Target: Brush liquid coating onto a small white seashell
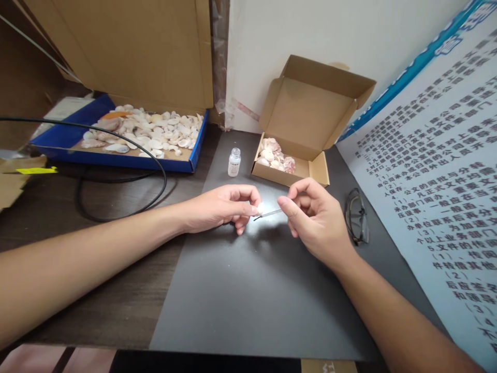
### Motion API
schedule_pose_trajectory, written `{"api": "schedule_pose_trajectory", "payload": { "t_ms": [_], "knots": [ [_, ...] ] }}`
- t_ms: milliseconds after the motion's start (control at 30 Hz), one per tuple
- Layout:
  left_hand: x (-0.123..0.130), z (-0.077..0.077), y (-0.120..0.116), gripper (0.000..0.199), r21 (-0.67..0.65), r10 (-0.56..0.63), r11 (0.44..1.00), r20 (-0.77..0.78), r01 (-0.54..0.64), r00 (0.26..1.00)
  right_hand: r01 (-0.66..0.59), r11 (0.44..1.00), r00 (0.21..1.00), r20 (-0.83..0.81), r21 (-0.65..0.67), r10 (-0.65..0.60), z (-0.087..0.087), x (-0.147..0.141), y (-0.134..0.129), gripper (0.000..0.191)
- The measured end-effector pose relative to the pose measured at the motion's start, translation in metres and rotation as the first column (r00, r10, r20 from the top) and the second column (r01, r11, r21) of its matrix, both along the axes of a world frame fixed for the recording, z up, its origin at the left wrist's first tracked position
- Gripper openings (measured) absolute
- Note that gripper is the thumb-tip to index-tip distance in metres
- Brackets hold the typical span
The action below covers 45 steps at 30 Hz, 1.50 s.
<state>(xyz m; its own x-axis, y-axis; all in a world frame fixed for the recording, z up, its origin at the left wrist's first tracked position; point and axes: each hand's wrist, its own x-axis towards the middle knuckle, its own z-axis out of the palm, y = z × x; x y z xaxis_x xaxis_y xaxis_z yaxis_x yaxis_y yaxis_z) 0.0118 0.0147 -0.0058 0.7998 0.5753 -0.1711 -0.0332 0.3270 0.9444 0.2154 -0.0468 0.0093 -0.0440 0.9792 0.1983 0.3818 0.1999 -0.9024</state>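
My left hand (229, 208) pinches a small pale piece (260, 208), probably a shell, between thumb and fingertips. Closed around one end of a thin clear stick (271, 213), my right hand (308, 215) holds it so its dark tip lies right beside the pale piece. Both hands are over the grey mat (240, 290). Behind them stands a small open glass bottle (234, 162) with a label. An open cardboard box (310, 171) at the back of the mat holds white and pinkish shells (274, 155).
A blue-edged box (155, 165) full of white shells (166, 129) sits at the back left. A black cable (165, 181) loops over the dark table (128, 280). Glasses (357, 217) lie right of my right hand, beside a printed sheet (438, 171).
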Motion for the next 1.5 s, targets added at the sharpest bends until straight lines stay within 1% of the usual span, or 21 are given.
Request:
{"api": "schedule_pose_trajectory", "payload": {
  "t_ms": [133, 267, 367, 600, 800, 967, 1133, 1233, 1400, 1500],
  "knots": [
    [-0.0001, 0.0015, -0.0001, 0.015, -0.030, 0.005, 1.000, 0.019, -0.005, 1.000, -0.011, 1.000, 0.999, -0.041, -0.029, 0.010, 0.0001, 0.0000, 0.0005, 0.029],
    [-0.0005, 0.0000, 0.0002, 0.014, -0.052, 0.007, 0.999, 0.042, -0.005, 0.999, -0.066, 0.996, 0.995, -0.076, -0.065, 0.061, -0.0001, -0.0005, -0.0004, 0.029],
    [-0.0004, -0.0014, 0.0002, 0.016, -0.017, -0.004, 1.000, 0.026, 0.004, 1.000, -0.090, 0.991, 0.992, -0.092, -0.097, 0.081, -0.0005, -0.0012, -0.0011, 0.030],
    [-0.0011, -0.0007, 0.0005, 0.020, 0.096, -0.023, 0.995, -0.021, 0.025, 1.000, -0.103, 0.985, 0.992, -0.093, -0.138, 0.091, -0.0006, -0.0028, -0.0008, 0.032],
    [-0.0018, -0.0013, 0.0015, 0.019, 0.120, -0.032, 0.992, -0.029, 0.035, 0.999, -0.096, 0.985, 0.993, -0.086, -0.144, 0.085, -0.0011, -0.0030, -0.0013, 0.032],
    [-0.0014, -0.0010, 0.0011, 0.020, 0.095, -0.030, 0.995, -0.024, 0.032, 0.999, -0.081, 0.989, 0.993, -0.100, -0.126, 0.069, 0.0008, -0.0026, -0.0014, 0.031],
    [-0.0003, 0.0001, 0.0007, 0.023, 0.036, -0.012, 0.999, -0.008, 0.012, 1.000, -0.058, 0.993, 0.993, -0.109, -0.106, 0.046, 0.0018, -0.0019, -0.0007, 0.032],
    [-0.0003, 0.0012, 0.0006, 0.020, -0.016, -0.008, 1.000, 0.008, 0.008, 1.000, -0.023, 0.996, 0.994, -0.107, -0.082, 0.014, 0.0012, -0.0005, 0.0000, 0.033],
    [-0.0011, 0.0015, 0.0008, 0.012, -0.104, 0.013, 0.995, 0.058, -0.007, 0.998, 0.054, 0.999, 0.993, -0.103, 0.002, -0.054, 0.0001, 0.0023, 0.0001, 0.031],
    [-0.0009, 0.0010, 0.0012, 0.008, -0.123, 0.023, 0.992, 0.067, -0.014, 0.998, 0.054, 0.998, 0.988, -0.150, 0.039, -0.048, 0.0001, 0.0022, -0.0005, 0.027]
  ]
}}
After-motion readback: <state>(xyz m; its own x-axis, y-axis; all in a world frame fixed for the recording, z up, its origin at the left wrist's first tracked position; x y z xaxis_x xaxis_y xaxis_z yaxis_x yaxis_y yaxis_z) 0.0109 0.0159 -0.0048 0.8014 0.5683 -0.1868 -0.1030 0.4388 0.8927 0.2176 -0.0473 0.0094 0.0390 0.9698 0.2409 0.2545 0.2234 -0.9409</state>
